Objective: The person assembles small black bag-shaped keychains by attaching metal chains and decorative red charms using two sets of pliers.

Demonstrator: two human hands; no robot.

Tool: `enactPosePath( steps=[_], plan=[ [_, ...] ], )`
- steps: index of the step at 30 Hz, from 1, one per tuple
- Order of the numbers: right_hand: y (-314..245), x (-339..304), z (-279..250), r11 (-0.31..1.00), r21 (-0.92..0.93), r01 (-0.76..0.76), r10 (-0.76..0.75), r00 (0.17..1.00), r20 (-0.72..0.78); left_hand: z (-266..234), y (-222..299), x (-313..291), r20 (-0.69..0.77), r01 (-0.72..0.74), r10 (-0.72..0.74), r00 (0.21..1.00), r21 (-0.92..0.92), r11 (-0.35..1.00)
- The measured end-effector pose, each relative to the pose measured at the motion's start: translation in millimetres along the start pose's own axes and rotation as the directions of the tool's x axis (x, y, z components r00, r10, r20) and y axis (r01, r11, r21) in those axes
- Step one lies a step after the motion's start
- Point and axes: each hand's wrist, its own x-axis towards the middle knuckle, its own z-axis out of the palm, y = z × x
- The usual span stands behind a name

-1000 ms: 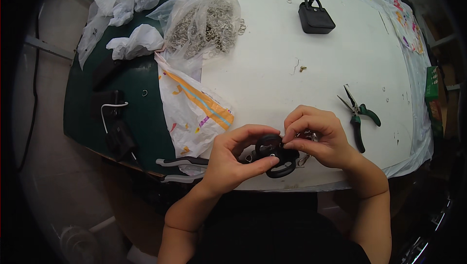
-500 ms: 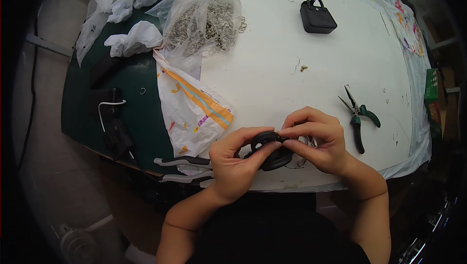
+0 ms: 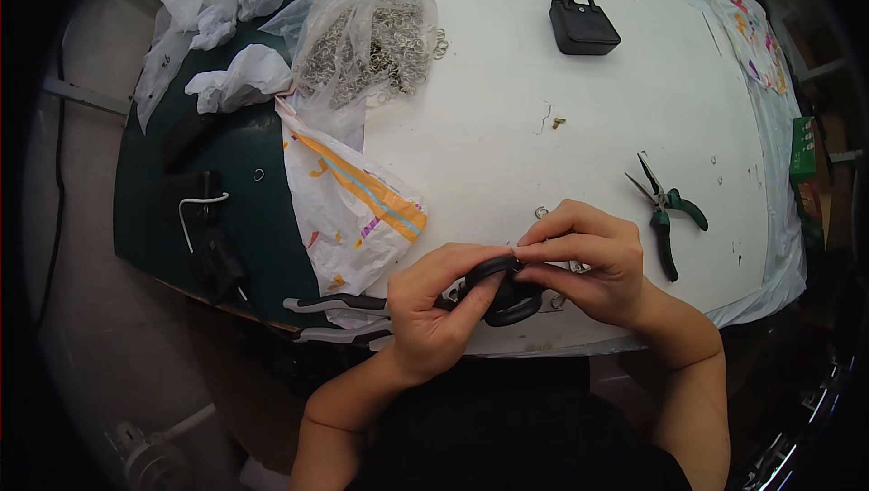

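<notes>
Near the table's front edge, my left hand (image 3: 433, 303) is closed around a black piece with thick rounded loops (image 3: 512, 312), thumb and fingers pressing one loop. My right hand (image 3: 593, 260) pinches at the upper right edge of that piece. Whatever lies between its fingertips is too small and covered to make out. Beside my left hand, the grey and black handles of a tool (image 3: 337, 304) stick out to the left; its head is hidden. Small metal rings (image 3: 541, 212) lie on the table by my right hand.
Green-handled needle-nose pliers (image 3: 665, 210) lie with jaws apart to the right. A small black handbag (image 3: 584, 25) stands farther back. At the back left, a clear bag (image 3: 367, 43) holds many metal rings, near a printed plastic bag (image 3: 348, 197) and a dark device (image 3: 215, 251).
My left hand has tilted the black piece slightly, and my right fingertips have shifted a little at its edge. The whole view has moved slightly; a ring by my right hand has come into sight.
</notes>
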Motion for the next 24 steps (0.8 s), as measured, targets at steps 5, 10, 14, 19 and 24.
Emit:
enactPosePath(
  steps=[5, 10, 14, 19, 24],
  plan=[
    [0.7, -1.3, 1.1, 0.999, 0.038, -0.027, 0.027, 1.0, -0.002, 0.0, -0.6, 1.3, 0.026, -0.126, 0.124, 0.992, 0.047, 0.991],
    [4.0, -3.8, 3.4, 0.998, 0.061, -0.003, 0.005, 1.0, -0.023, -1.0, 2.3, 1.2, 0.06, -0.176, 0.171, 0.983, 0.084, 0.981],
    [1.9, -5.0, 4.4, 0.996, 0.088, -0.025, 0.028, 0.999, -0.03, -2.7, 4.1, 3.7, 0.082, -0.221, 0.213, 0.974, 0.112, 0.969],
    [2.8, -7.1, 7.5, 1.0, 0.013, 0.013, -0.012, 0.998, -0.062, -2.8, 7.1, 4.4, 0.094, -0.212, 0.2, 0.975, 0.137, 0.968],
    [-1.3, 0.2, 9.1, 0.983, -0.154, 0.104, -0.117, 0.99, -0.084, 0.7, 7.5, 1.1, -0.004, -0.078, 0.079, 0.997, 0.057, 0.995]
  ],
)
